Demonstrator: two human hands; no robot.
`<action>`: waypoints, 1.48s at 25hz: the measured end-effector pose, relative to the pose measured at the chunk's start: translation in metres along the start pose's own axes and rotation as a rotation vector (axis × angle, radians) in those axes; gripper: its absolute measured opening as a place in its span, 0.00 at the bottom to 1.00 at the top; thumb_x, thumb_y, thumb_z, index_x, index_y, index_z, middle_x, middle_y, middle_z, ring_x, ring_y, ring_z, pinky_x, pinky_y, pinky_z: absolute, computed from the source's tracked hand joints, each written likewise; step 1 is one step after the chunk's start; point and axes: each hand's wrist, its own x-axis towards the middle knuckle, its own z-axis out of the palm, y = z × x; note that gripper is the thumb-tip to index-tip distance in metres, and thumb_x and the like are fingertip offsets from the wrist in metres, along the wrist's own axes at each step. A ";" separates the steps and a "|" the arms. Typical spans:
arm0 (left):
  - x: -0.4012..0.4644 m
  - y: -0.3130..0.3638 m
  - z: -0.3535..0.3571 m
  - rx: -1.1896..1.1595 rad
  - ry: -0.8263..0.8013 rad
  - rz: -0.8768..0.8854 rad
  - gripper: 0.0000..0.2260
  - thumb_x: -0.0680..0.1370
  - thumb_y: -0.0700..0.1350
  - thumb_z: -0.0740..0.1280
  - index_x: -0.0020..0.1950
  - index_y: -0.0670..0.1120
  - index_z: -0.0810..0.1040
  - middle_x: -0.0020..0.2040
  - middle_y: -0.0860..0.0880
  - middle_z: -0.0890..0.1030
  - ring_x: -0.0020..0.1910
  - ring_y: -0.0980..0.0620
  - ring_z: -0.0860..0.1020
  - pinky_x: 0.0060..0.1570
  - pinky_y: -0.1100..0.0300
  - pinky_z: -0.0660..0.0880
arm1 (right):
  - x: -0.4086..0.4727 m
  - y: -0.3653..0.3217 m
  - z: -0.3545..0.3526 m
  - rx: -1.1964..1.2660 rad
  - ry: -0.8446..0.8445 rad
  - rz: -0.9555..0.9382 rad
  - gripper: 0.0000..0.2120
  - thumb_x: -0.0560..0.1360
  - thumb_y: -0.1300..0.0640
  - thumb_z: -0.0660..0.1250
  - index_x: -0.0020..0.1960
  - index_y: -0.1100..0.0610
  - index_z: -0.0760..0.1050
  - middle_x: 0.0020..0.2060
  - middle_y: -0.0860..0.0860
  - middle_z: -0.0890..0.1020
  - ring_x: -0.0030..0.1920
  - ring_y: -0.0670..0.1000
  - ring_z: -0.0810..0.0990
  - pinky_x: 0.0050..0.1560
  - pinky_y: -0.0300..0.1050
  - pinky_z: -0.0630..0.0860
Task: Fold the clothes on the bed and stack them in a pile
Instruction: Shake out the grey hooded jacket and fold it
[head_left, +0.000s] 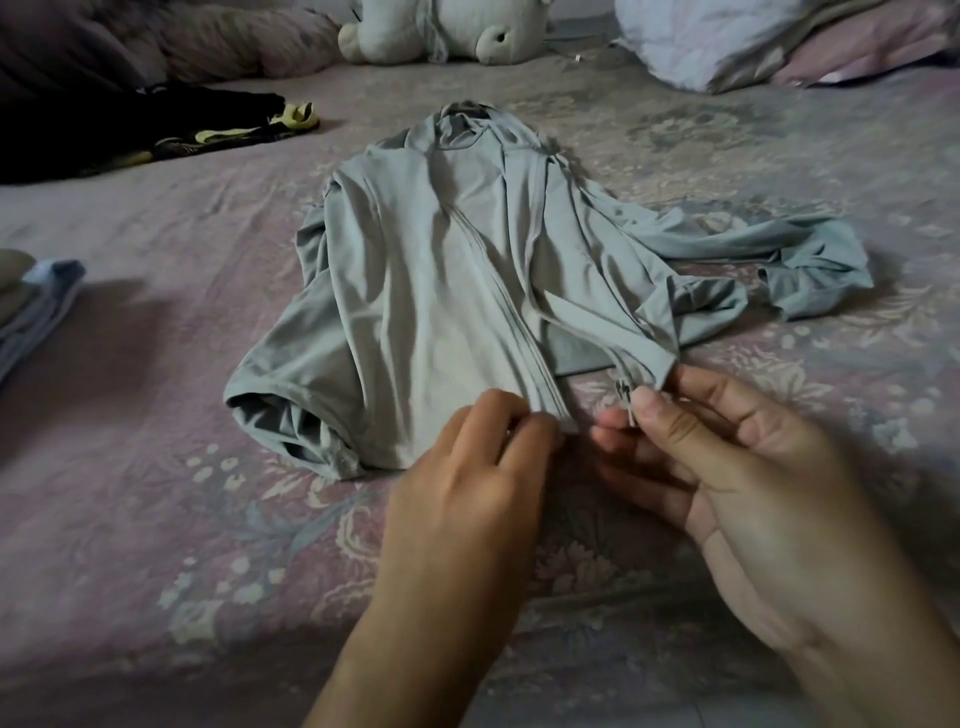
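Grey zip jacket (447, 270) lies front-up mid-frame on the pink floral bed (156, 519), one sleeve trailing right. Left hand (483, 467) pinches the hem's left zip edge, fingers curled together. Right hand (727, 467) pinches what looks like the zipper pull (626, 397), thumb against forefinger. Folded pile (36, 306) at left edge; black garment (130, 130) upper left; plush toy (441, 28) top centre.

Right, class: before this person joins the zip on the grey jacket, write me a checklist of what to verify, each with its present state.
1. Left hand pinches the left zip edge of the grey jacket: ok.
2. Right hand pinches the zip slider: ok.
3. Zip ends engaged: not ok, apart.
4. Right sleeve flat: not ok, bunched.
5. Folded pile ready at the left: ok.
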 end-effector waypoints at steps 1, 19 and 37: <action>-0.003 0.002 -0.001 -0.050 0.057 -0.014 0.06 0.76 0.42 0.66 0.49 0.42 0.81 0.44 0.46 0.78 0.40 0.46 0.79 0.32 0.51 0.76 | 0.001 -0.002 0.000 -0.011 -0.015 0.007 0.20 0.63 0.58 0.68 0.55 0.58 0.77 0.35 0.55 0.84 0.36 0.50 0.84 0.33 0.41 0.80; 0.020 0.030 -0.013 -1.522 0.047 -1.101 0.08 0.63 0.49 0.70 0.31 0.44 0.79 0.29 0.45 0.77 0.27 0.54 0.77 0.28 0.62 0.75 | 0.001 -0.004 0.017 0.065 -0.160 -0.019 0.09 0.63 0.61 0.67 0.42 0.62 0.77 0.33 0.58 0.82 0.33 0.53 0.82 0.30 0.42 0.80; 0.021 0.018 -0.015 -1.562 0.097 -1.041 0.06 0.60 0.40 0.77 0.30 0.43 0.80 0.27 0.46 0.76 0.27 0.52 0.72 0.26 0.65 0.70 | -0.012 0.014 0.022 -0.041 -0.072 -0.168 0.05 0.62 0.56 0.68 0.36 0.54 0.82 0.28 0.55 0.82 0.27 0.46 0.77 0.26 0.33 0.71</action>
